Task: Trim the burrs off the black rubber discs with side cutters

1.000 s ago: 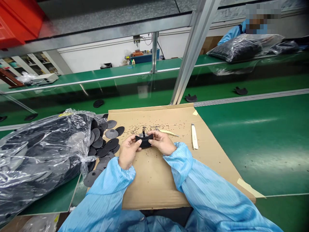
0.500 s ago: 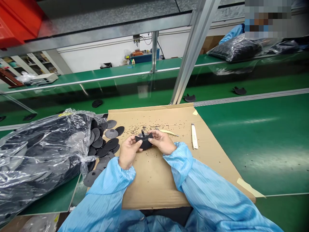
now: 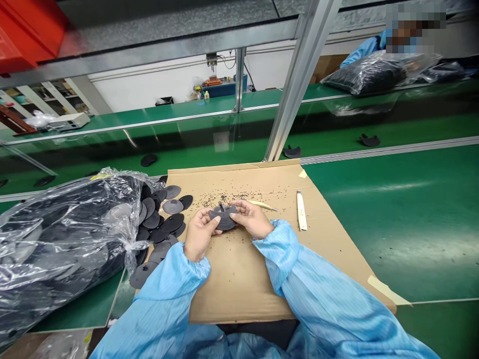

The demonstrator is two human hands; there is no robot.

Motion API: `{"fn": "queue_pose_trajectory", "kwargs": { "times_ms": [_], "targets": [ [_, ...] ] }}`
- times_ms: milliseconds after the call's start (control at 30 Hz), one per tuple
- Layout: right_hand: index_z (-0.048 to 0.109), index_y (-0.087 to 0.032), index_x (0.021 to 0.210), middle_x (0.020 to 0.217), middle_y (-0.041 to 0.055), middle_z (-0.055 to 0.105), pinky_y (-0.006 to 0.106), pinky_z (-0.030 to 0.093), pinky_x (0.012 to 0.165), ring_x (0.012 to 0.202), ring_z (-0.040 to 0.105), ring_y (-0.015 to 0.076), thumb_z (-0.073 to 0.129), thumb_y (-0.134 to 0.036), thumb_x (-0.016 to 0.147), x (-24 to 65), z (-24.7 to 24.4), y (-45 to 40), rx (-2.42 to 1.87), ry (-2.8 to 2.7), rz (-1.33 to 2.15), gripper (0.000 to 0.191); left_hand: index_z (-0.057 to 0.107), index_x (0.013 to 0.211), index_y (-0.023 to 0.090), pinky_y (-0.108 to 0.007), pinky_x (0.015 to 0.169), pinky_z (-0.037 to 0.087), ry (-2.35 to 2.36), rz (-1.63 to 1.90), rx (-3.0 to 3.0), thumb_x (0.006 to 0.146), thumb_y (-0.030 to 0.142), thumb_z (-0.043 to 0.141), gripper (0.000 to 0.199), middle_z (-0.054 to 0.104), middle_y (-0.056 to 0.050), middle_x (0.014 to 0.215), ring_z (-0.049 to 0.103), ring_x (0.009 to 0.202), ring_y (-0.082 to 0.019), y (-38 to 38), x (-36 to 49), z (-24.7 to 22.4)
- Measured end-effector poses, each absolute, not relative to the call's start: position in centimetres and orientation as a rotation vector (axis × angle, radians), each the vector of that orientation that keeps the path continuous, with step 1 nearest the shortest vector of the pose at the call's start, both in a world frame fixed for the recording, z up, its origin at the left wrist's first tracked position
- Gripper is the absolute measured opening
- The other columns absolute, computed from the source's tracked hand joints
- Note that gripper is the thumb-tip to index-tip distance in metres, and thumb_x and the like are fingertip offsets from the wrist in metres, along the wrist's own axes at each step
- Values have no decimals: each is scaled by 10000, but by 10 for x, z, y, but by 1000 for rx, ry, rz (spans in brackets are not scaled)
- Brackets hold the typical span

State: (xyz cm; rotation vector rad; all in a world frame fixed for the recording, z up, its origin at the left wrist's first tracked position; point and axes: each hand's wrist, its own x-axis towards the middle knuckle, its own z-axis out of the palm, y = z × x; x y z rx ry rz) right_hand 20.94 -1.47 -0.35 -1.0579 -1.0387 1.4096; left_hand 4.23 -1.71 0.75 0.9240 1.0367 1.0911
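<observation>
Between both hands, just over the cardboard sheet (image 3: 239, 279), is a black curved plastic part (image 3: 223, 219) with a small upright prong at its back. My left hand (image 3: 200, 233) is closed on its left end, thumb on the near face. My right hand (image 3: 252, 219) grips the right end in the same way, fingers behind it. Many tiny black bits (image 3: 239, 192) lie scattered on the cardboard beyond the part. Close behind my right hand are curved tweezers (image 3: 264, 205), partly hidden by the fingers. Farther right lies a pale flat-handled tool (image 3: 301, 212).
Left of the cardboard, black oval discs (image 3: 172, 223) spill from a clear plastic bag (image 3: 67, 249). Similar parts (image 3: 292, 151) sit on the green conveyor belt (image 3: 194, 142) behind. A slanted metal post (image 3: 295, 85) rises at the cardboard's far edge. A co-worker's blue sleeve (image 3: 361, 51) shows at upper right.
The curved part has tilted in my hands, so more of its upper face shows. Parts on the belt have shifted slightly left. My hands stay in nearly the same place.
</observation>
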Motion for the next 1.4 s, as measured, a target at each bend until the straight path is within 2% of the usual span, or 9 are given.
{"fn": "queue_pose_trajectory", "kwargs": {
  "times_ms": [133,300,567,767,867,1000,1100,1233,1400],
  "targets": [
    [585,-179,1000,842,26,663,301,483,712,722,606,146,772,-314,606,210,-2,-15,-1047,-1083,1372,456,460,1112,157,-210,534,544,1069,1060,924,642,272,776,578,633,-36,873,607,714,-123,-17,43,7],
    [632,-173,972,885,39,674,317,492,784,789,617,155,754,-301,640,208,0,-18,-1007,-1218,1264,376,487,1084,155,-219,598,543,1032,1037,965,664,257,748,505,619,-75,1022,604,832,-145,-17,43,4],
    [691,-184,959,917,60,686,325,506,763,828,633,188,647,-280,776,206,3,-25,-957,-1555,937,212,554,1047,148,-245,735,522,971,1011,1006,695,265,727,409,624,-67,999,599,876,-143,-17,41,0],
    [707,-222,981,958,62,682,346,494,847,898,630,192,610,-225,816,206,8,-28,-918,-1712,693,192,588,1021,146,-240,771,523,959,1035,1010,701,264,728,369,628,-64,1007,603,896,-140,-15,41,-1],
    [691,-214,1016,983,68,685,364,499,855,907,636,203,624,-286,814,205,4,-26,-968,-1593,811,225,584,1056,141,-225,709,539,975,1033,1048,714,298,727,402,630,-69,995,613,860,-138,-16,41,0],
    [639,-184,1077,939,76,701,375,521,806,856,655,213,698,-409,739,206,-5,-18,-1042,-1211,1137,411,526,1148,139,-207,532,530,976,1004,1118,698,348,749,544,637,-69,933,633,706,-134,-21,42,4],
    [656,-180,1028,913,71,706,346,529,747,837,653,211,747,-430,671,208,-9,-14,-1065,-1085,1244,445,486,1160,126,-217,515,528,981,952,1108,661,342,783,620,642,-57,866,624,566,-112,-25,43,8],
    [669,-186,1040,924,67,707,322,525,654,801,649,212,747,-447,658,211,-7,-14,-1109,-1052,1277,469,475,1153,139,-211,528,530,949,926,1046,615,326,820,666,645,-51,865,636,571,-117,-26,44,13],
    [703,-204,1016,1017,56,703,390,472,915,961,635,222,727,-453,687,213,-6,-14,-1104,-1136,1205,414,555,1102,133,-217,465,505,845,874,837,763,496,660,508,638,-51,787,621,581,-132,-21,40,15]
  ]
}}
